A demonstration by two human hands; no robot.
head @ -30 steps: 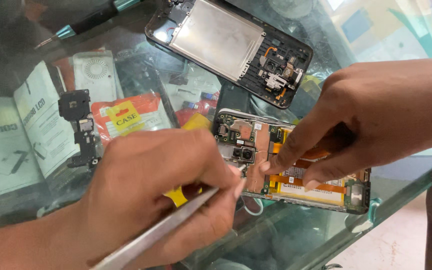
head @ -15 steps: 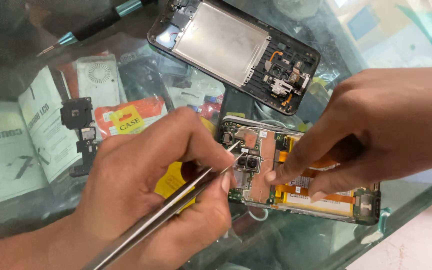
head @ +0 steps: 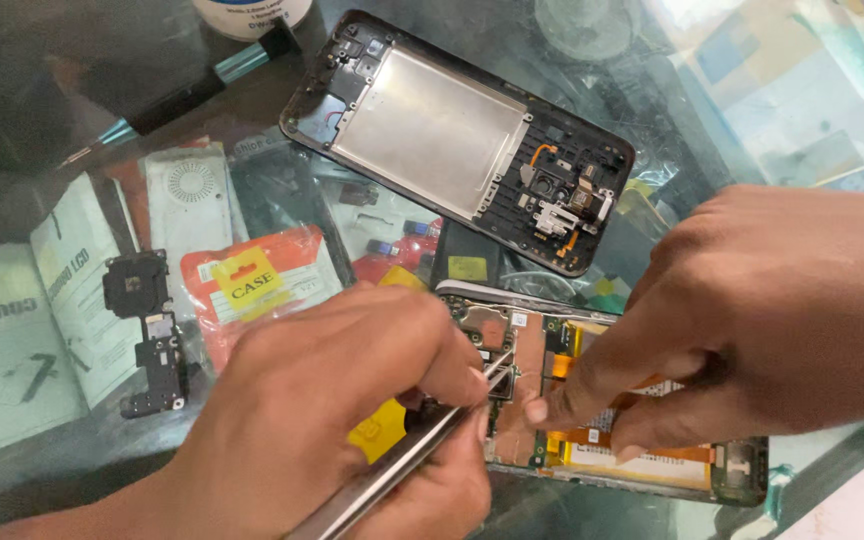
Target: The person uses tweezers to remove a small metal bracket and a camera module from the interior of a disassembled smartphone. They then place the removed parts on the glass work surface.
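Nearest to me, the left hand (head: pixel 322 420) was closed around a pair of metal tweezers (head: pixel 402 465), thumb and fingers pinched together on the shaft, the tips reaching in over the circuit board of the opened phone (head: pixel 602 420). That phone lay face down on the glass tabletop (head: pixel 712 110), close to its near edge, back cover off, showing a copper-coloured shield, a yellow-labelled battery area and orange flex strips. The tweezer tips met a small dark part near the board's upper end; whether they actually gripped it I could not tell.

The right hand (head: pixel 752 320) rested on the same phone from the other side, fingers drawn together, the forefinger pressing down on the board just beside the tweezer tips and the thumb lying along the lower part.

Left of the hands, a small black circuit part (head: pixel 147 330) sat on the glass, with red and white packets (head: pixel 252 280) visible beneath it. Farther off lay a second phone frame (head: pixel 452 135) with a bare silver plate, tilted diagonally, well apart from the hands. Beyond it, a black pen-like tool (head: pixel 202 80) with teal bands lay at the far edge.
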